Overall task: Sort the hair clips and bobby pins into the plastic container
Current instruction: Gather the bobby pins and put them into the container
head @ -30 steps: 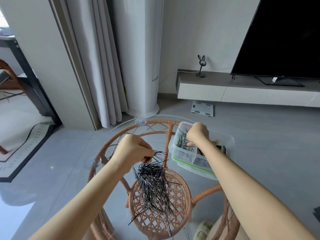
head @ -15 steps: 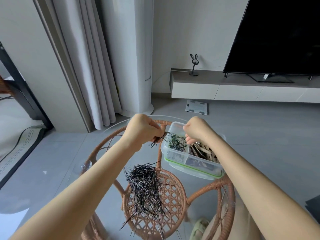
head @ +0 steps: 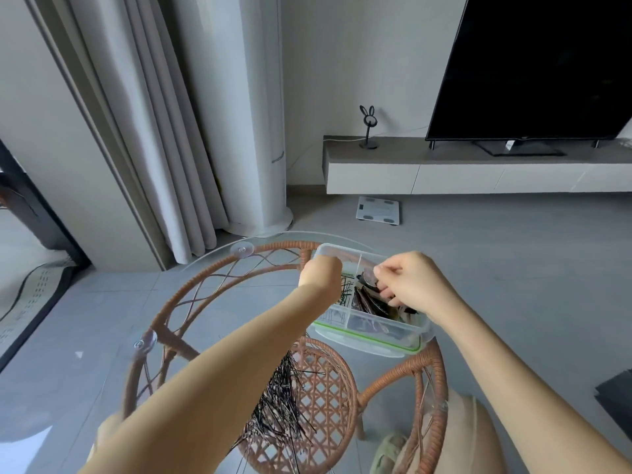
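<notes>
A clear plastic container (head: 372, 342) with a green seal stands on the glass table top (head: 212, 260), split by a divider. My left hand (head: 319, 275) hovers over its left compartment, fingers curled down, with black bobby pins (head: 347, 289) sticking out under it. Over the right compartment my right hand (head: 412, 283) curls its fingers into the brown and dark hair clips (head: 364, 295) and pinches one. A loose pile of bobby pins (head: 278, 405) lies on the glass nearer me, partly hidden by my left forearm.
The glass rests on a round rattan frame (head: 164, 323) with suction cups. A slipper (head: 390, 449) and a beige cushion (head: 473, 422) lie at the lower right. Behind are a curtain (head: 160, 131), a white column (head: 260, 114), a floor scale (head: 378, 208) and a TV cabinet (head: 461, 172).
My left hand has carried a bunch of bobby pins from the pile to the container's left compartment. My right hand has shifted to the hair-clip side. The view has moved closer.
</notes>
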Demonstrator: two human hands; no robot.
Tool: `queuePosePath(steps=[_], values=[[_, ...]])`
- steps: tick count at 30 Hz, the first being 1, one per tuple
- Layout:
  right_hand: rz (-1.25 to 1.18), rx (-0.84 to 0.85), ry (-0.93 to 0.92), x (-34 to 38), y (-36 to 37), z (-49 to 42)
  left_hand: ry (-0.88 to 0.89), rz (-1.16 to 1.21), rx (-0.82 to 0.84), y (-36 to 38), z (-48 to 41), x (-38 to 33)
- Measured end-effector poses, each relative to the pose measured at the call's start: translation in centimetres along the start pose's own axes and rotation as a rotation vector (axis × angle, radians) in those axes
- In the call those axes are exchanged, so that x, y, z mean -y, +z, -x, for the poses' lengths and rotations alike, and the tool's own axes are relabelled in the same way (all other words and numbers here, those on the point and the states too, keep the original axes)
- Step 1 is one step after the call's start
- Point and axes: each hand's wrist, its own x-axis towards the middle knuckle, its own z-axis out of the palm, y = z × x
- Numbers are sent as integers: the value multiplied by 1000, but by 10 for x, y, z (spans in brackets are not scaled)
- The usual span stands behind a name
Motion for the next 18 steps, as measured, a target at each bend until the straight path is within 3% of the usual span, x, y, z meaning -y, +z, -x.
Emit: queuePosePath(steps=[4,10,15,18], values=[[34,0,-46,-6,3,13,99,-82,178,-11,-1,8],[81,105,-117,8,28,51,137,49,-16,-35,30,34],[276,535,-8,2,52,107,12,163,-281,-18,66,79],[357,689,99,-13,69,137,-39,126,-192,24,89,125]])
